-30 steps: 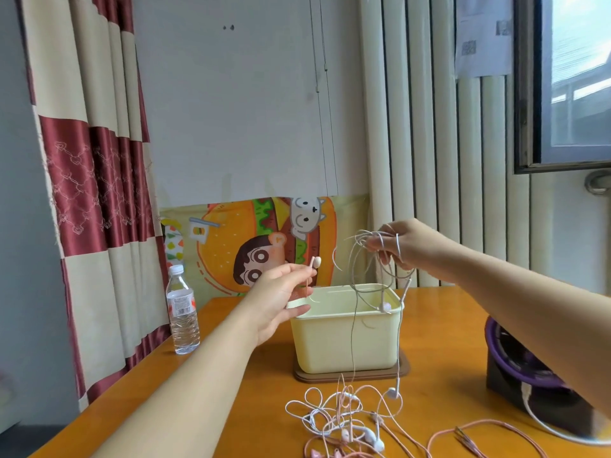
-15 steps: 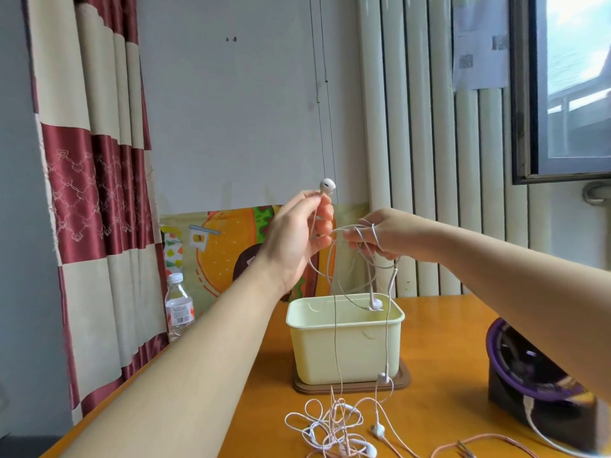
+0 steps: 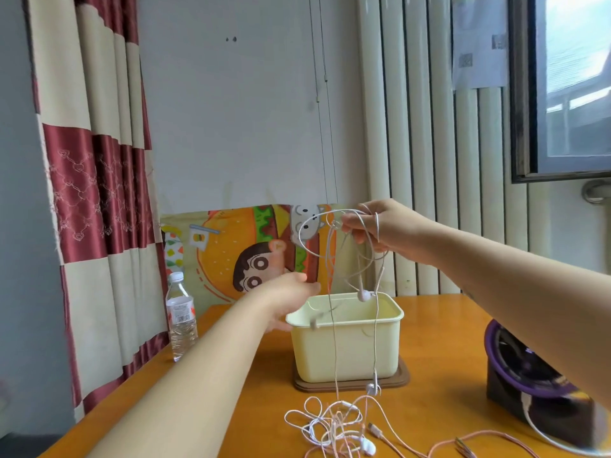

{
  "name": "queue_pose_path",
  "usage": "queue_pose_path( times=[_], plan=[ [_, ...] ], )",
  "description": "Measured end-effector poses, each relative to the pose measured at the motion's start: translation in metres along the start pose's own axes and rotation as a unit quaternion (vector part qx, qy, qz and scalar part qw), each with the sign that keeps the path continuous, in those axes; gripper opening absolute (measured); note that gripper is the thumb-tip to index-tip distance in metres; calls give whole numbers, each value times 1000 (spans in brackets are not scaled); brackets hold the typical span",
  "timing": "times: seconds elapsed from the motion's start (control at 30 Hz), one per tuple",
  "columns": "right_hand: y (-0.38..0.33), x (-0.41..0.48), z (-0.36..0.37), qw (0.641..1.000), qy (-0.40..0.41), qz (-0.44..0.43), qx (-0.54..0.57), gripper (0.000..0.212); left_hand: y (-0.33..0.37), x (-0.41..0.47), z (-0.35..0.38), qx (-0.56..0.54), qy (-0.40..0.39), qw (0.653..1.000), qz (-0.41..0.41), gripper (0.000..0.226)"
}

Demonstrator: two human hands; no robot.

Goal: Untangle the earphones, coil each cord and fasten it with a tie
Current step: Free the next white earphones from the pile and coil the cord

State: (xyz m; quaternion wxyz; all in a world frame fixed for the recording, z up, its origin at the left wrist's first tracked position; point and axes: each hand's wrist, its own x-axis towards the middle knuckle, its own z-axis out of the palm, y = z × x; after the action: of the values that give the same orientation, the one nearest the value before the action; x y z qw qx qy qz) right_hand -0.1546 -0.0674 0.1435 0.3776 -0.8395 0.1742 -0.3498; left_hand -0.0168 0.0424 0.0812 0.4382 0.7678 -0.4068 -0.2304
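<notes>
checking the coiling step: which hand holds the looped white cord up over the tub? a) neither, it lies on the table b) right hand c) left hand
b: the loops of the white earphone cord hang from the right hand, its fingers above the cream tub.

No legible text: bottle label (image 3: 181, 315) and wall notice (image 3: 479, 44) too blurred.
</notes>
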Motion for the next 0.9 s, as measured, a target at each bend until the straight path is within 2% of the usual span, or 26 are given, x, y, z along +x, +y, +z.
queue_pose_path(
  times=[0.07,0.1,0.17,0.27,0.33,0.4,0.53,0.63,0.7,0.77,0.83,0.9],
  plan=[
    [3,3,2,1000,0,20,14,28,5,-2,6,13,16,999,43,47],
    [4,3,2,1000,2,26,16,31,8,-3,7,-24,18,998,61,44],
    [7,5,2,999,6,36,22,31,13,-5,10,-101,-27,992,71,41],
    [12,6,3,998,11,47,31,27,11,-7,16,-98,-98,987,86,35],
    [15,5,3,998,17,55,28,26,7,-6,19,-67,-72,990,103,32],
    [20,5,1,997,23,67,14,32,3,-2,18,24,-4,991,131,36],
    [44,4,-9,992,25,97,-74,48,-2,2,5,175,95,961,192,46],
    [65,-1,-11,984,13,137,-109,45,-1,1,-2,174,163,947,215,51],
    [79,-6,-7,981,3,161,-107,41,4,-1,-7,183,146,948,216,47],
    [93,-9,-1,977,-6,183,-111,39,9,-6,-8,114,92,967,211,39],
    [104,-13,8,969,-25,206,-137,37,13,-8,-9,-80,36,978,189,35],
    [111,-17,15,957,-59,218,-180,38,17,-8,-9,-286,-12,942,174,32]
  ],
)
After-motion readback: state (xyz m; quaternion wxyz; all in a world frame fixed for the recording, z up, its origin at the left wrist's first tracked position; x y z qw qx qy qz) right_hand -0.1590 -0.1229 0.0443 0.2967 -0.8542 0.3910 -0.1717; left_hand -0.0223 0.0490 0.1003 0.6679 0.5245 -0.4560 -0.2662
